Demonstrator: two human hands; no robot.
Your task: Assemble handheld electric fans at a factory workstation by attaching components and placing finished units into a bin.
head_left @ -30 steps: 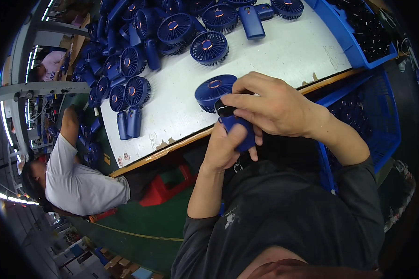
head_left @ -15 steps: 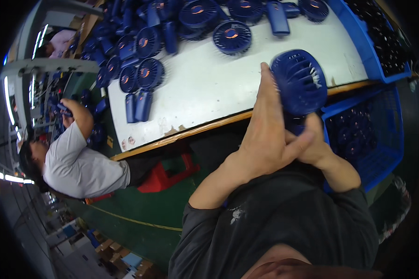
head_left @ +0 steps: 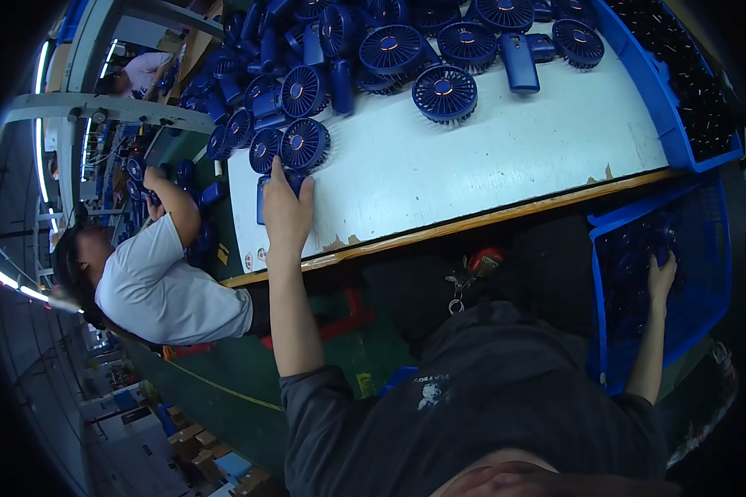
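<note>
At the table's left end, my left hand (head_left: 288, 211) is closed over the handle of a dark blue handheld fan (head_left: 305, 144), which rests on the table. The thumb and index finger lie along the handle just below its round grille. A second blue fan (head_left: 264, 151) lies against it on the left, its handle partly covered by my hand. My right hand (head_left: 661, 277) reaches down into a blue crate (head_left: 601, 315) on the right. Its fingers are closed on a dark blue handheld fan (head_left: 665, 238), dimly seen among other fans in the crate.
Many blue fans (head_left: 391, 51) are heaped along the back of the white table (head_left: 472, 157). A blue bin (head_left: 651, 83) of small dark parts stands at its right end. A co-worker in a white shirt (head_left: 170, 282) sits at the left, near a red stool (head_left: 348, 319).
My hands were together around a fan in front of me. They have parted: the left has moved to the fans at the table's left end, the right down into the crate.
</note>
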